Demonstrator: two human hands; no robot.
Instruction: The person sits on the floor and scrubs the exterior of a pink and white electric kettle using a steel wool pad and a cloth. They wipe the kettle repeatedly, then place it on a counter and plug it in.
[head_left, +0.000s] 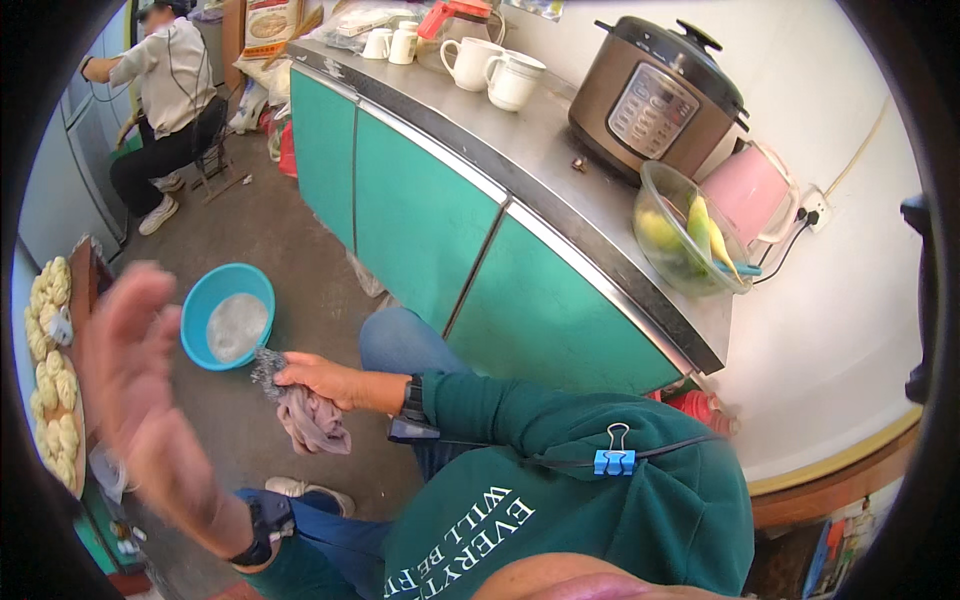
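My right hand grips a grey metal scouring pad and a crumpled pinkish-grey cloth, which hangs below the fingers. Just beyond the pad, a turquoise plastic basin stands on the floor with cloudy, sudsy water inside. Raised close to the camera, my left hand is blurred and holds nothing. Its fingers are curved and apart from the thumb. Both wrists wear black bands.
Green cabinets carry a steel counter with mugs, an electric pressure cooker, a pink kettle and a clear bowl of vegetables. Twisted dough pieces lie at left. A person sits at the back.
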